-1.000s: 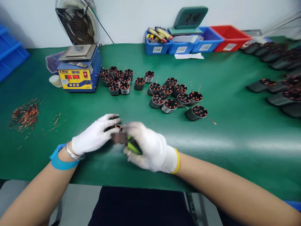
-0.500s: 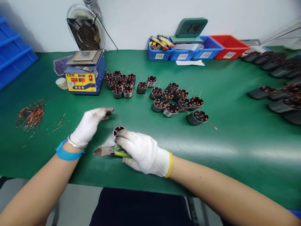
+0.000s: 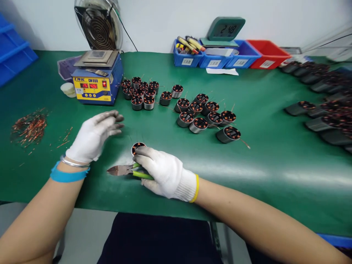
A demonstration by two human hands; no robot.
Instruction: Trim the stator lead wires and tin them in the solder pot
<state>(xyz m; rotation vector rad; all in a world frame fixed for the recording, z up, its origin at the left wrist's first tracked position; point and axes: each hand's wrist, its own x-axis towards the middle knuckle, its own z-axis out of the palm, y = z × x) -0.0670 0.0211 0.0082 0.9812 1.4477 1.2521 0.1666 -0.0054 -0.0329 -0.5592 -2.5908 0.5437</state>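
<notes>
My right hand [image 3: 162,170], in a white glove with dark fingertips, holds cutting pliers [image 3: 128,170] by their green handles, the jaws pointing left. Its upper fingers rest on a round wound core [image 3: 137,147] with thin wires sticking up. My left hand [image 3: 96,134], gloved too, is raised over the green mat left of that core, fingers apart and with nothing in them. Behind it stand a tight group of similar cores [image 3: 138,92] and, further right, a second group [image 3: 195,107].
A blue and yellow heating unit [image 3: 95,84] stands at the back left near a fan [image 3: 99,29]. Copper wire scraps [image 3: 30,126] lie at the far left. Blue bins [image 3: 187,60], a red bin [image 3: 268,55] and a clock [image 3: 226,29] line the wall. More cores [image 3: 321,121] stand at right.
My left hand has moved slightly left and its fingers have spread. My right hand keeps the pliers and stays at the core. The whole view has shifted a little.
</notes>
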